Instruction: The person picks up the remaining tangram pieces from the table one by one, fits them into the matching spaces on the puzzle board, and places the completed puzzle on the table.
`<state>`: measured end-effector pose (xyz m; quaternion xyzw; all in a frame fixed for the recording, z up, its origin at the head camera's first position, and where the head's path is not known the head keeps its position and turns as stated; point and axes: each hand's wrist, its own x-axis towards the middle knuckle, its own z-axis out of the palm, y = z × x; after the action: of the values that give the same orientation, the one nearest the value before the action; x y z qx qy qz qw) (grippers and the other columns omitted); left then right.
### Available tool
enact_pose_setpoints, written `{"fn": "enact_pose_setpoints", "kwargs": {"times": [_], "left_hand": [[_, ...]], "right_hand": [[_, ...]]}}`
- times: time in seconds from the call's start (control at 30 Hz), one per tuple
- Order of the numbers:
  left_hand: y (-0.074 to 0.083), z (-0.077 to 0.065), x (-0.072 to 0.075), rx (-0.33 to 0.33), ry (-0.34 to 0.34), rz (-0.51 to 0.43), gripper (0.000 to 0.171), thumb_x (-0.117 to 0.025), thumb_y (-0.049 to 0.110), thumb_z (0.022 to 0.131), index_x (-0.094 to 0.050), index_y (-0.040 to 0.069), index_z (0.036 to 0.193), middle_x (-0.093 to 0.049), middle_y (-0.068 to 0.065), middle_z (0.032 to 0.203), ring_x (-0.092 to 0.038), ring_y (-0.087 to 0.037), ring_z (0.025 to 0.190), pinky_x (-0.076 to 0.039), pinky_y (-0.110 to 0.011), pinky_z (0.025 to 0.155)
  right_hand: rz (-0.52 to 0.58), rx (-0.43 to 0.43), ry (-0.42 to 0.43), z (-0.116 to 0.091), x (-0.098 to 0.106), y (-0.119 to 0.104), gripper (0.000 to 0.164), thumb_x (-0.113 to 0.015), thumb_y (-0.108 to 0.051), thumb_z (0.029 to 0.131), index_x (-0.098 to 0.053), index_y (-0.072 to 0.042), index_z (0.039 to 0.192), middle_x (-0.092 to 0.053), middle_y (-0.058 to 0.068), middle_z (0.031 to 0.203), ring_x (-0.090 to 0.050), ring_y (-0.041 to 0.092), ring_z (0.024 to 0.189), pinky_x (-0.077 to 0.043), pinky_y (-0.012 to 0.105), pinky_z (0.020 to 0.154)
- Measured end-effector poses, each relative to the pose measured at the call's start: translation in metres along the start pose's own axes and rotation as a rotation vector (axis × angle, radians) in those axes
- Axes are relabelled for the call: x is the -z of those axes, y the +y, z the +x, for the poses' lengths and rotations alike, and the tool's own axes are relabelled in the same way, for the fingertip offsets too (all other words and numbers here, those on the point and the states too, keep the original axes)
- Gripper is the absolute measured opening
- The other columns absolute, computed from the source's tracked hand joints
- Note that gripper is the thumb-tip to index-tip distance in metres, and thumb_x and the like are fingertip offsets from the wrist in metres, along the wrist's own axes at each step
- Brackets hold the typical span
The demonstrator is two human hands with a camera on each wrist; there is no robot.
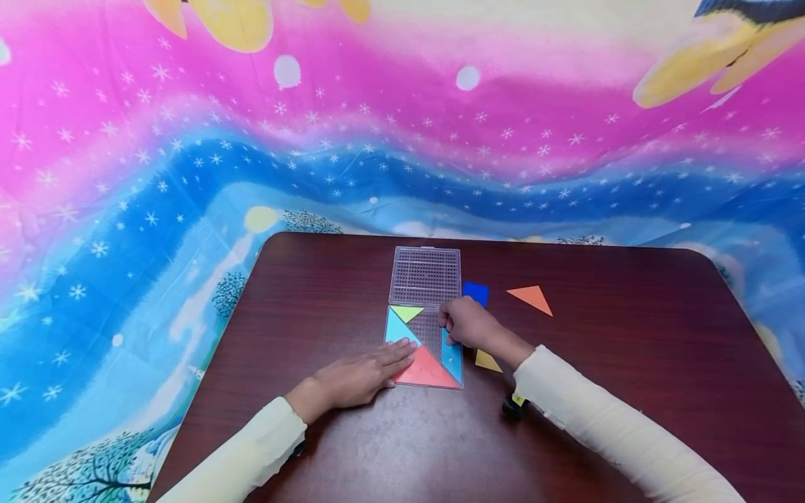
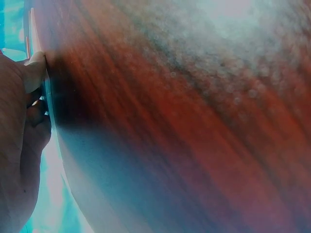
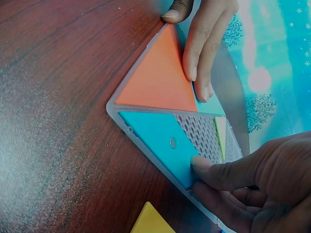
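Observation:
In the head view, a clear plastic tangram case lies unfolded on the table, its gridded lid (image 1: pixel 425 276) away from me. Its tray (image 3: pixel 201 133) holds a large orange triangle (image 3: pixel 160 80), a large light-blue triangle (image 1: pixel 400 328), a small lime triangle (image 1: pixel 407 313) and a blue parallelogram (image 3: pixel 158 141). My left hand (image 1: pixel 361 377) rests extended fingers on the large triangles, its thumb at the case edge. With thumb on top and index finger at the rim, my right hand (image 1: pixel 468 323) pinches one end of the parallelogram. Bare grid shows beside that piece.
Right of the case lie a dark-blue piece (image 1: pixel 476 292), an orange triangle (image 1: pixel 530 299) and a yellow piece (image 1: pixel 487 361), partly hidden by the right arm. The brown table (image 1: pixel 327 293) ends at a patterned cloth (image 1: pixel 377 140) behind it.

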<state>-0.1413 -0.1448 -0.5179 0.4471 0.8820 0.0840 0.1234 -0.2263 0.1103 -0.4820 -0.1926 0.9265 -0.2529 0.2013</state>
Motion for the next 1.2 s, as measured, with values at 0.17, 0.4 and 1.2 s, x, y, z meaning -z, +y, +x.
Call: {"fn": "enact_pose_setpoints", "kwargs": {"times": [0.17,0.4,1.2], "left_hand": [[0.001,0.0,0.002,0.006,-0.005,-0.009,0.055,-0.041,0.028,0.112,-0.029,0.012,0.163,-0.018,-0.001,0.173,-0.017,-0.019,0.16,-0.026,-0.036,0.129],[0.002,0.0,0.003,0.0,-0.002,-0.011,0.055,-0.043,0.028,0.111,-0.03,0.012,0.162,-0.02,-0.002,0.173,-0.019,-0.019,0.16,-0.028,-0.037,0.128],[0.003,-0.001,0.002,0.005,0.005,-0.013,0.056,-0.046,0.026,0.11,-0.03,0.012,0.162,-0.021,-0.002,0.172,-0.02,-0.02,0.16,-0.028,-0.037,0.128]], "right_hand": [[0.014,-0.007,0.001,-0.002,0.002,-0.002,0.01,-0.073,0.006,0.09,-0.067,-0.002,0.088,-0.052,0.002,0.066,-0.052,0.013,0.058,-0.042,0.02,0.051],[0.051,-0.022,0.028,0.0,0.008,0.006,0.009,-0.077,0.003,0.087,-0.073,0.0,0.095,-0.058,0.002,0.065,-0.055,0.012,0.058,-0.046,0.021,0.055],[-0.234,-0.081,0.077,0.04,0.057,0.056,0.051,-0.086,-0.011,0.083,-0.066,0.005,0.127,-0.061,0.022,0.12,-0.062,0.032,0.103,-0.061,0.048,0.092]]}}
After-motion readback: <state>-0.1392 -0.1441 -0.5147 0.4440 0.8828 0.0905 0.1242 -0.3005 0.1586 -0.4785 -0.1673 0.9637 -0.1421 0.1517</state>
